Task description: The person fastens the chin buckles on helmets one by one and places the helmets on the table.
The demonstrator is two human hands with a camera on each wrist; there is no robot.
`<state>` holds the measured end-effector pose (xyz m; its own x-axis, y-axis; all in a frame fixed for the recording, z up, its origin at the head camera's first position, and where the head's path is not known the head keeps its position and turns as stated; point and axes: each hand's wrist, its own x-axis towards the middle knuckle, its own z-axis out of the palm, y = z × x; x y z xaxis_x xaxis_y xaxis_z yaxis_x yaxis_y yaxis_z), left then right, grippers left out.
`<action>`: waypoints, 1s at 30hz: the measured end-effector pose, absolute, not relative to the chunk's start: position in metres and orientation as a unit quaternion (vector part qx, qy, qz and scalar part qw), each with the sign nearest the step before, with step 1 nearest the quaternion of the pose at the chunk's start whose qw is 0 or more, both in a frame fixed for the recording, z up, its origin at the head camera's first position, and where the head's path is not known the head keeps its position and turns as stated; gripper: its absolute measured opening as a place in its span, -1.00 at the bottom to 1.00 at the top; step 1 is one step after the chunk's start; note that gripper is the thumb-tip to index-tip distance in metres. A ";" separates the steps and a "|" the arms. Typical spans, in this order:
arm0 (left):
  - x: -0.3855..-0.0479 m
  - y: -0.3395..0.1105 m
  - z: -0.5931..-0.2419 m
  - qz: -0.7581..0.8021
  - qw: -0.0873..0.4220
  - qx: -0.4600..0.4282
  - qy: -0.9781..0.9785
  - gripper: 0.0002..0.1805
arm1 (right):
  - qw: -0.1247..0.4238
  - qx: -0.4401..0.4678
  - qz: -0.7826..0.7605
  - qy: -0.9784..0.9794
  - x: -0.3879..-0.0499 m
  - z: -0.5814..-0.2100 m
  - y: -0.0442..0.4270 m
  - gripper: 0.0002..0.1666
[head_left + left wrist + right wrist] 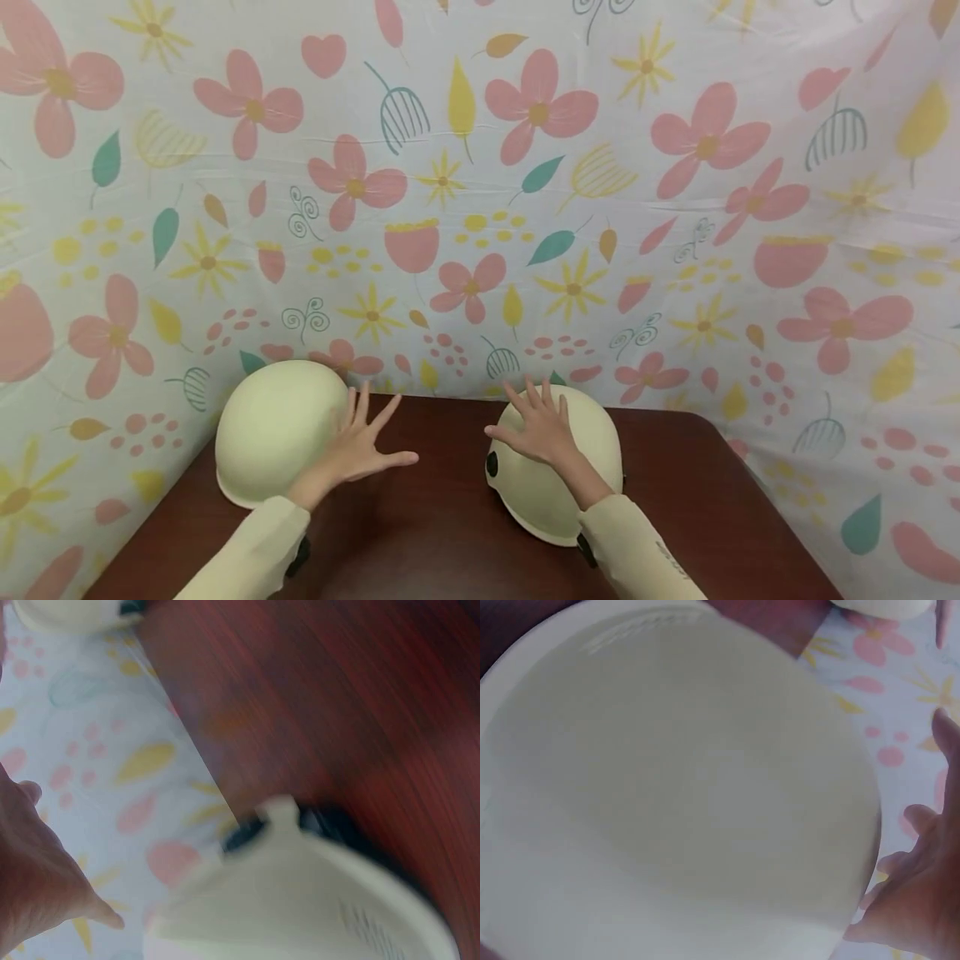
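Two smooth cream helmets rest on a dark red-brown table, the left helmet [270, 417] with its rounded shell up and the right helmet [528, 492] showing a black round fitting at its side. My left hand [356, 446], fingers spread, is raised beside the left helmet and overlaps its right edge in the head view. With fingers likewise spread, my right hand [542, 425] is in front of the right helmet. Near the fingers of the right hand [922, 892], the helmet's shell [682, 780] fills much of the right wrist view; contact cannot be told. Neither hand grips anything.
The wooden table [442, 492] extends between and around the helmets. Behind it hangs a white cloth [465, 333] printed with pink, yellow and teal flowers and leaves. Black fittings [337, 825] show along a blurred helmet edge in the left wrist view.
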<state>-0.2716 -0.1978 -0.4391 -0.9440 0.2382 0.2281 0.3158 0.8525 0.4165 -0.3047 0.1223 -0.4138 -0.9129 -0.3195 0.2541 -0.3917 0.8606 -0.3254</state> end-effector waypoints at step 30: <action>-0.269 -0.361 -0.456 -0.274 0.121 0.002 -0.954 0.47 | -0.012 0.231 0.248 -0.941 -0.309 -0.458 -0.011 0.10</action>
<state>-0.2692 -0.3608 -0.4563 -0.9705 -0.0703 0.2306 0.0630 0.8495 0.5239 -0.3086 -0.0107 -0.4583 -0.8932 -0.4402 0.0917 -0.4283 0.7708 -0.4716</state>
